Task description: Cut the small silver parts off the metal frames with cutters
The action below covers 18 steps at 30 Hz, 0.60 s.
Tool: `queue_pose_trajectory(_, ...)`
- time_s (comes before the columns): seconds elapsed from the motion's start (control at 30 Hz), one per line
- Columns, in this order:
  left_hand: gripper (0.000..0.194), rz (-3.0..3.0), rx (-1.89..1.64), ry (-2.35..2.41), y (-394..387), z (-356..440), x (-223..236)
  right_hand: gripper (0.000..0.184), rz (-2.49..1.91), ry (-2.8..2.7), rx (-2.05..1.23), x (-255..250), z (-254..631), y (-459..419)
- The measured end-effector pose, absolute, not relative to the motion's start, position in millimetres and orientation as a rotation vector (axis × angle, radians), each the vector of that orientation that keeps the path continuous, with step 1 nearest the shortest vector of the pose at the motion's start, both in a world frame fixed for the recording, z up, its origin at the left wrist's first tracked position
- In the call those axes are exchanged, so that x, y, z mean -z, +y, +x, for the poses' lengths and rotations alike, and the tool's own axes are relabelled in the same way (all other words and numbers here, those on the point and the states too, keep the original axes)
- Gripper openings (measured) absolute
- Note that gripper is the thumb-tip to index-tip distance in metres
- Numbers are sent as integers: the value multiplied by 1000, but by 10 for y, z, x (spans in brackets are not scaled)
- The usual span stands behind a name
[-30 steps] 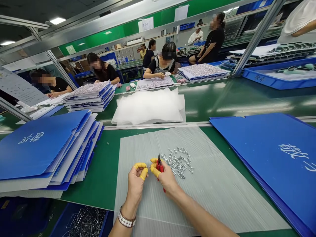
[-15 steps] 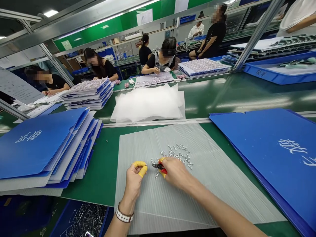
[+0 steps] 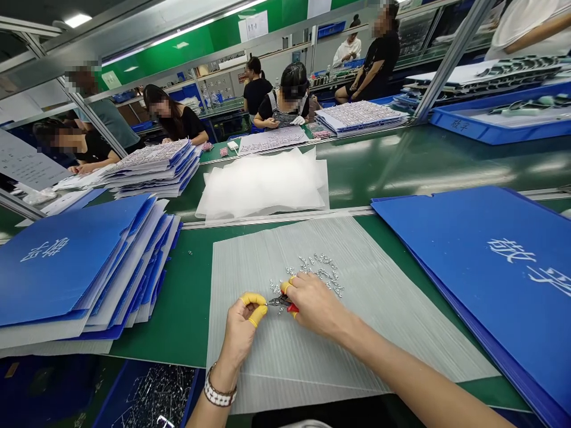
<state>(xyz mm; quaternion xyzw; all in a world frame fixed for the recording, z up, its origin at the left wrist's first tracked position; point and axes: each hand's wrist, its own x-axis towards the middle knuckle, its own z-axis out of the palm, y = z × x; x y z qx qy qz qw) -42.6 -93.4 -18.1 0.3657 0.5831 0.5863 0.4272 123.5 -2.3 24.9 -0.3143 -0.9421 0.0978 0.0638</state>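
Note:
My right hand (image 3: 310, 300) is closed around pliers (image 3: 280, 301) with red handles and dark jaws, which point left. My left hand (image 3: 244, 318) wears yellow finger cots and pinches a tiny piece, too small to name, right at the jaw tips. Both hands are above a translucent white foam sheet (image 3: 357, 351). Many small shiny metal pieces (image 3: 328, 270) lie scattered on the sheet just beyond my right hand, partly hidden by it.
Blue folder-like sheets are stacked at left (image 3: 80, 249) and right (image 3: 468, 238). White foam sheets (image 3: 263, 184) lie beyond the ledge. Below the table's left front edge, a blue bin (image 3: 109, 392) holds metal parts. Several people sit across the bench.
The pliers in my right hand have moved left, so their jaws now meet my left fingertips. The view has shifted slightly. A person now stands at the far left.

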Motion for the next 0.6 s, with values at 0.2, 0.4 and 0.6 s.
queue_pose_trajectory(0.2,14,977,-1450,1486,-949,-425,123,17,-934,-2859,-287,-247,1232,-39)
queue_pose_trajectory(0.4,12,1069,-1380,1501,-962,-464,90,15,-928,-2877,-279,-224,1235,-46)
queue_pose_trajectory(0.6,5,1277,-1297,1560,-1013,-489,40,16,-918,-2914,-279,-219,1256,-59)
